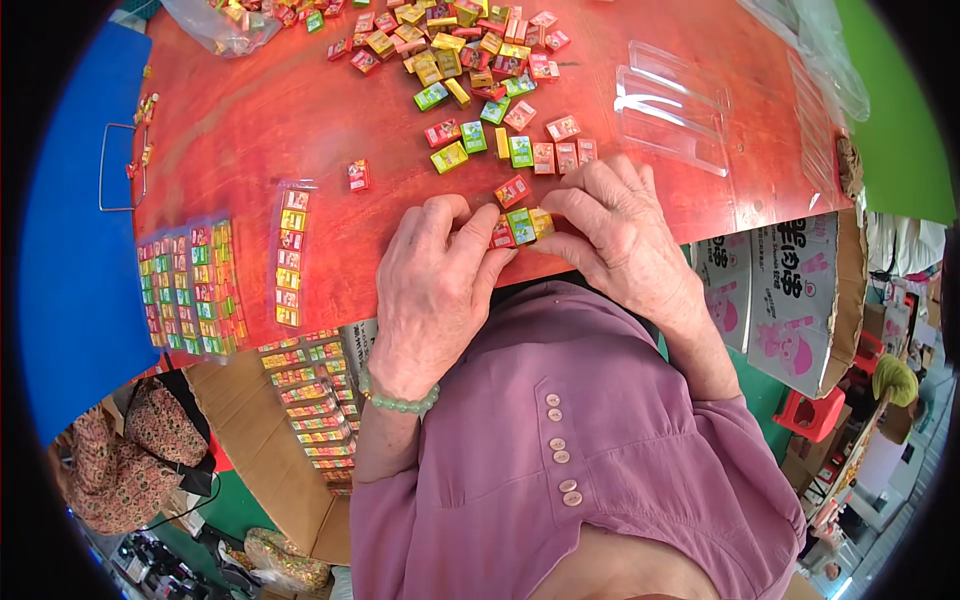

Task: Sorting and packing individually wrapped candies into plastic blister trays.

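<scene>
At the near edge of the red table, a short row of small printed boxes is pinched between my hands. My left hand (435, 285), with a green bead bracelet on its wrist, has thumb and forefinger closed at the red box (502, 234) on the row's left end. In the middle stands a green box (521, 226). My right hand (622, 230) grips the yellow box (542, 222) at the right end. A loose red box (512, 191) lies just beyond the row. Several more, including a pink box (543, 158), stand farther back.
A heap of mixed boxes (450, 45) covers the far middle. Clear plastic trays (670, 110) lie at right. A filled strip tray (291, 255) and stacked filled trays (195, 285) are at left. An open carton (250, 425) below the table holds more filled trays.
</scene>
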Demonstrator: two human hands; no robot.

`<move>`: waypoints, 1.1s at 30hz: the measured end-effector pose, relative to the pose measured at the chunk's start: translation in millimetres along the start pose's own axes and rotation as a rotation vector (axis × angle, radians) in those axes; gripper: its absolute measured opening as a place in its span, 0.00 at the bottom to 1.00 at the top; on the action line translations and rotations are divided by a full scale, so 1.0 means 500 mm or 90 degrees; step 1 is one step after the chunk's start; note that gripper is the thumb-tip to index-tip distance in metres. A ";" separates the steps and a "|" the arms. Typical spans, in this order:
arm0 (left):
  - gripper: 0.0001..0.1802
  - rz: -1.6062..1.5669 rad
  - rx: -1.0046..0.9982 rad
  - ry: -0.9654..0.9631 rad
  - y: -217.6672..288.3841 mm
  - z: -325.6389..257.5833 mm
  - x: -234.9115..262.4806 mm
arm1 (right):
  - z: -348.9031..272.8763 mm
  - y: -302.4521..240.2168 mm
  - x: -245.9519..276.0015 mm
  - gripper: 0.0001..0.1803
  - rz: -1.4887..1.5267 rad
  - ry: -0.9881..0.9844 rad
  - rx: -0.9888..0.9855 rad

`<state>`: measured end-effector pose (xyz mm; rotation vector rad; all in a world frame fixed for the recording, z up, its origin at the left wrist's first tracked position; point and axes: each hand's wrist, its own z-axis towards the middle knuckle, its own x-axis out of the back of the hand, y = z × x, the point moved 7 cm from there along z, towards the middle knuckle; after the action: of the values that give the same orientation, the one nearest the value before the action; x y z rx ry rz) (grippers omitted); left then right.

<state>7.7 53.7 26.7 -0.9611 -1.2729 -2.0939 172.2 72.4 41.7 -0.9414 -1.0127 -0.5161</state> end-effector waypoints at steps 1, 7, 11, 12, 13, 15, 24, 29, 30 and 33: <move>0.22 -0.003 -0.004 0.002 -0.002 -0.002 -0.001 | -0.001 -0.001 -0.002 0.21 -0.002 -0.019 -0.008; 0.21 0.004 0.005 0.021 0.003 -0.003 0.007 | 0.033 -0.004 0.020 0.19 0.034 0.010 0.026; 0.21 0.001 0.011 0.015 0.003 -0.005 0.006 | 0.089 0.003 0.016 0.17 0.004 0.058 -0.001; 0.21 0.002 0.013 0.014 0.002 -0.004 0.005 | 0.103 0.002 0.008 0.16 -0.010 0.075 0.017; 0.21 0.002 0.012 0.013 0.002 -0.002 0.004 | 0.113 0.000 0.003 0.16 -0.025 0.092 0.035; 0.21 0.001 0.001 0.030 0.004 -0.002 0.006 | 0.126 -0.002 -0.011 0.15 -0.034 0.092 0.035; 0.21 -0.012 0.002 0.033 -0.001 -0.004 0.003 | 0.119 0.036 0.001 0.06 0.131 0.140 -0.017; 0.21 -0.019 -0.002 0.036 -0.004 -0.006 0.002 | 0.070 0.069 0.029 0.02 0.332 0.139 -0.190; 0.21 -0.022 -0.002 0.036 -0.004 -0.007 0.002 | 0.059 0.065 0.035 0.02 0.332 0.138 -0.191; 0.21 -0.019 0.000 0.037 -0.004 -0.005 0.004 | 0.024 0.058 0.034 0.02 0.317 0.081 -0.216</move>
<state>4.1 52.2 26.3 -0.8799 -1.2650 -2.1292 196.0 98.4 46.8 -1.3952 -0.5497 -0.3246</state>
